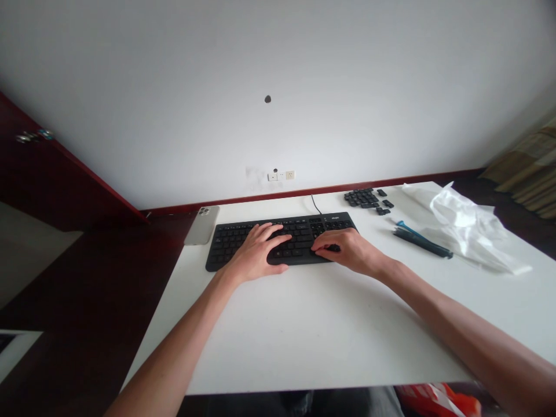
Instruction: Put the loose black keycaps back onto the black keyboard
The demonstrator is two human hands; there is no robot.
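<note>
Keyboard: the black keyboard point(230, 240) lay flat on the bench point(260, 324), near its far side, within easy reach of both hands.
Left hand: the left hand point(256, 253) was spread over the middle keys, thumb at the front edge, grasping nothing visible; its weight probably kept the board from sliding.
Right hand: the right hand point(343, 248) bent its bunched fingertips onto the keys toward the right end, a posture suited to small parts; whether they pinched anything, I could not tell.
Loose keycaps: the cluster point(361, 198) sat beyond the right corner, presumably set aside yet reachable.
Brush-like tool: blue and black point(423, 242), it lay right of the keyboard, beside a crumpled white bag point(464, 220).
Phone: it rested point(202, 226) along the left edge, seemingly out of the way.
Bench surface: white, smooth, evenly lit.
Room: pale wall point(174, 87) with sockets point(281, 176), dark red door point(43, 168), curtain point(525, 174) at right.
</note>
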